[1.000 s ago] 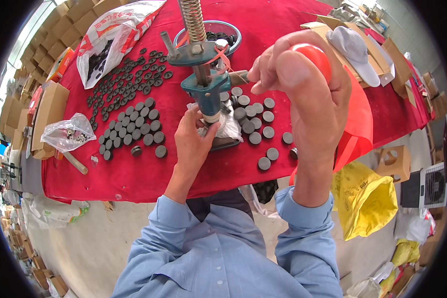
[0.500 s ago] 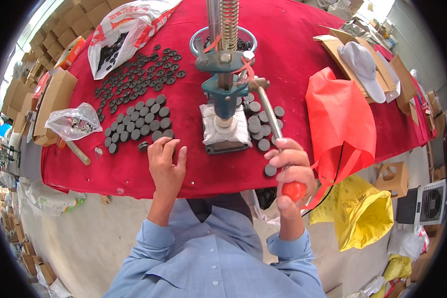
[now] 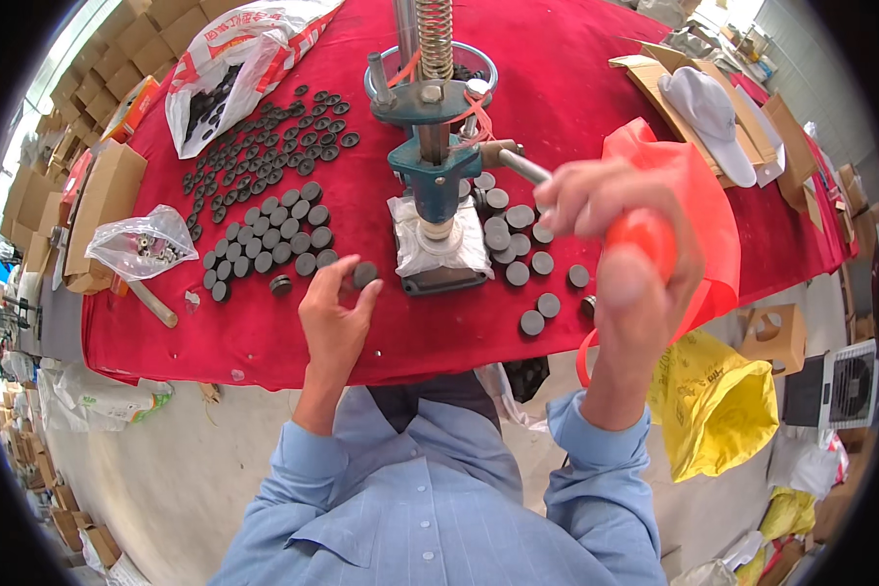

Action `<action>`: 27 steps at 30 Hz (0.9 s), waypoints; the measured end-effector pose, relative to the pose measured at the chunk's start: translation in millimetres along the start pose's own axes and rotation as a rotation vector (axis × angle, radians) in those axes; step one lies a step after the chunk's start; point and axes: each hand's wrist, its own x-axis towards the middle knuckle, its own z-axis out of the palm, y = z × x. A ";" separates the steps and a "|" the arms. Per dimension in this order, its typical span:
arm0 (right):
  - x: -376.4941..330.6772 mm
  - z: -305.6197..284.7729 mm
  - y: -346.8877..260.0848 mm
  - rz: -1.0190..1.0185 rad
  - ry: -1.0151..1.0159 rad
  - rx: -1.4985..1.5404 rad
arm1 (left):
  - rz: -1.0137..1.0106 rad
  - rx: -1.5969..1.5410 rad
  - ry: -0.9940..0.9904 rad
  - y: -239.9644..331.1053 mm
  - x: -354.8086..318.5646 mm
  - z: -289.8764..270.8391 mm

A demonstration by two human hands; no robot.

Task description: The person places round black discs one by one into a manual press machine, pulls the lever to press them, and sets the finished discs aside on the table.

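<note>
Left hand [image 3: 332, 317]: thumb and fingertips pinch one dark round disc [image 3: 364, 274] by its edge, at the front of the table, between the left-hand group of grey discs [image 3: 281, 253] and the press [image 3: 437, 186]; whether the disc is clear of the red cloth [image 3: 205, 342] or touching it cannot be determined. Right hand [image 3: 635, 293]: fingers curled around the red ball knob [image 3: 643, 239] at the end of the metal lever [image 3: 525, 167] — the hand is partly blurred and raised to the right of the press. The press has a teal body, with a coil spring [image 3: 439, 44] above it and orange-red ties near the lever joint. Its pale lower end stands over a white sheet [image 3: 464, 256] that covers most of the dark base [image 3: 449, 283]; contact between the two cannot be confirmed. A second group of grey discs [image 3: 518, 273] lies right of the base, several of them overlapping. Black caps [image 3: 274, 176] are spread behind the left-hand group, near an open white bag with red print [image 3: 254, 44]. A clear bag of small parts [image 3: 142, 244] sits at the left edge, a wooden handle [image 3: 153, 304] beside it. Behind the press stands a bowl [image 3: 491, 73] — contents dark, partly hidden. A red bag [image 3: 713, 249] lies to the right, beyond the right hand.
</note>
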 end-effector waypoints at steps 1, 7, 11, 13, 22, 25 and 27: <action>11.4 -1.9 -4.6 0.093 -0.030 -0.041 | -0.001 -0.001 -0.002 5.2 6.2 10.2; 44.8 -0.1 -7.4 0.226 -0.058 -0.105 | -0.010 -0.175 -0.102 22.0 39.8 57.8; 40.5 1.2 -7.8 0.227 -0.042 -0.109 | 0.106 -0.084 -0.121 25.3 44.5 73.1; 35.3 3.3 -6.6 0.237 -0.044 -0.121 | 0.106 -0.093 -0.095 22.8 45.2 73.0; -85.6 -0.1 28.7 -0.091 -0.003 -0.006 | 0.161 0.066 0.070 13.0 28.8 9.7; -102.9 8.8 31.1 -0.048 0.116 0.009 | 0.106 0.353 0.177 -15.0 11.8 -38.8; -98.2 10.6 33.3 -0.047 0.093 0.019 | 0.089 0.457 0.175 -37.3 -2.2 -59.0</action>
